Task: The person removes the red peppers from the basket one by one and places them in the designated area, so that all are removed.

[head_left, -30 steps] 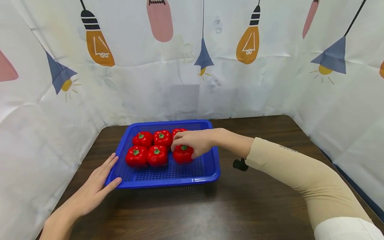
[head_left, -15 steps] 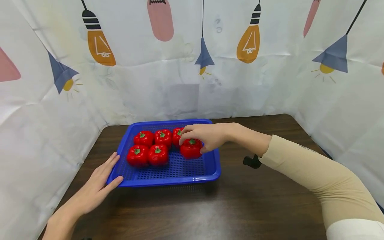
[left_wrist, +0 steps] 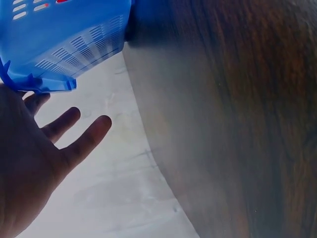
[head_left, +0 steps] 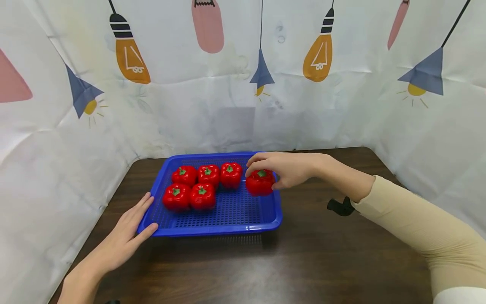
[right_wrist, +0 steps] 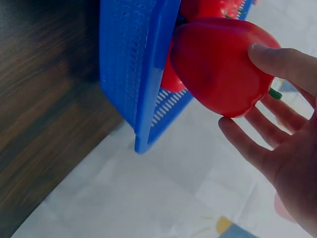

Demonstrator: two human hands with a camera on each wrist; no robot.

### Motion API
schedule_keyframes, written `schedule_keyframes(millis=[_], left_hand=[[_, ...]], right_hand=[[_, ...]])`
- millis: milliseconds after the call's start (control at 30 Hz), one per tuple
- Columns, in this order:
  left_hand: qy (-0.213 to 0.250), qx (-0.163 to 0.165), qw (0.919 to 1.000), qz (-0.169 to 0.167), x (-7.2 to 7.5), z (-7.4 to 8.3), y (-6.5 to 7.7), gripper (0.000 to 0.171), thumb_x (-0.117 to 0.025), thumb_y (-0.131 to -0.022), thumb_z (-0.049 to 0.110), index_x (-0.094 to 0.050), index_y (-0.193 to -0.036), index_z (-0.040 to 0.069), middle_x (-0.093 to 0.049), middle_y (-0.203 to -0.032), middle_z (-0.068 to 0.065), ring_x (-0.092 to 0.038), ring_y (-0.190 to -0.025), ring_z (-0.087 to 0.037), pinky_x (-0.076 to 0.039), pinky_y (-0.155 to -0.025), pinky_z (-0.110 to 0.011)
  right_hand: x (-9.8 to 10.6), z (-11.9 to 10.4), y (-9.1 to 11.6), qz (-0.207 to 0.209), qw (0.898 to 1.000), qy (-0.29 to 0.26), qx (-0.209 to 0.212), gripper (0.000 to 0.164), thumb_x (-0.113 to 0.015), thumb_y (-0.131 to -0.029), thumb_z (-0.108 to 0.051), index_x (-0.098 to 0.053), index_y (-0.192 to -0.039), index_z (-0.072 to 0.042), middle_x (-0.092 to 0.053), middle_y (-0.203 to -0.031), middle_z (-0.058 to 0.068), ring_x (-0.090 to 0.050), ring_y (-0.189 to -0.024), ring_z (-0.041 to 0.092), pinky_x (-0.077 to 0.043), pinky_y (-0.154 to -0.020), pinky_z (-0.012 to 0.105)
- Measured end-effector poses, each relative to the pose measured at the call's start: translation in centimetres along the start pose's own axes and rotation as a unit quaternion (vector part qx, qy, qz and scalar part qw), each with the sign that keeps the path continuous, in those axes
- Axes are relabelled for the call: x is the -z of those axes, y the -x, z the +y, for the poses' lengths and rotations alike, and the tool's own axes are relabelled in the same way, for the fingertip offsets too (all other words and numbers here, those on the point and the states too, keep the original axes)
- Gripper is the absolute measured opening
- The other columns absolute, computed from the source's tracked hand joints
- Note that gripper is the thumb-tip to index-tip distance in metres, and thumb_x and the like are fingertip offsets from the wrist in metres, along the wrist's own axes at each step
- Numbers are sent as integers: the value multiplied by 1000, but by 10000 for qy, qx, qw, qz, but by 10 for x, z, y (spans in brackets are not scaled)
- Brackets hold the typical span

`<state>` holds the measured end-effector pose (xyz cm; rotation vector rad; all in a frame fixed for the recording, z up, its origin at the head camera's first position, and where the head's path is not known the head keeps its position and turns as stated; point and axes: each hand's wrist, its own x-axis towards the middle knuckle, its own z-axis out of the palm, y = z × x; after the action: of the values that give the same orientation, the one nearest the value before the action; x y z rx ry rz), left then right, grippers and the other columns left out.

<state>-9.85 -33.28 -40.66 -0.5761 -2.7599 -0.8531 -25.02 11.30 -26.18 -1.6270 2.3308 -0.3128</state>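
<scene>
A shiny red bell pepper (head_left: 260, 187) with a green stem is gripped by my right hand (head_left: 291, 168), over the right side of a blue basket (head_left: 212, 230). In the right wrist view, thumb and fingertips hold the pepper (right_wrist: 223, 69) from its two sides, above the basket rim (right_wrist: 151, 74). My left hand (head_left: 119, 238) lies along the basket's left rim with fingers straight and thumb near the front corner. From the left wrist view, its spread fingers (left_wrist: 91, 141) show beside the basket wall (left_wrist: 81, 52). Several more red peppers (head_left: 203, 197) sit grouped in the basket's left and middle.
The basket stands on a dark wooden table (head_left: 243, 270). A white curtain (head_left: 182, 114) printed with lamps and bulbs closes off the back and both sides. A black strap piece (head_left: 341, 207) hangs under my right wrist.
My right hand has lifted the pepper from its place in the basket and carried it right, toward the right rim. The left hand stays at the left rim.
</scene>
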Motion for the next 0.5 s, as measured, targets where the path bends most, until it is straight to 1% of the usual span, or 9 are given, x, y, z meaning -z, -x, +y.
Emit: schedule_keyframes(millis=[200,300,500], left_hand=[[13,14,10000,-37,-1,0,0,71,-61,-103,20,-26,-163,8,-17,-169,-17,-19,-147,-53,-9,-118,-62],[28,68,10000,-51,0,0,0,71,-61,-103,21,-26,-164,9,-16,-170,-14,-19,-147,-53,-10,-117,-63],[30,141,9999,-51,1,1,1,71,-61,-103,23,-26,-164,11,-16,-170,-12,-19,-146,-53,-11,-116,-66]], right_hand=[[1,2,18,221,9997,-39,24,59,-74,-86,2,-59,-139,-18,-44,-151,4,-40,-140,25,-49,-99,38],[3,4,26,298,9995,-53,24,59,-74,-86,2,-59,-139,-18,-44,-151,4,-41,-140,25,-50,-98,38],[7,11,38,430,9988,-177,-151,62,-74,-84,4,-58,-141,-17,-45,-151,5,-42,-139,27,-53,-96,39]])
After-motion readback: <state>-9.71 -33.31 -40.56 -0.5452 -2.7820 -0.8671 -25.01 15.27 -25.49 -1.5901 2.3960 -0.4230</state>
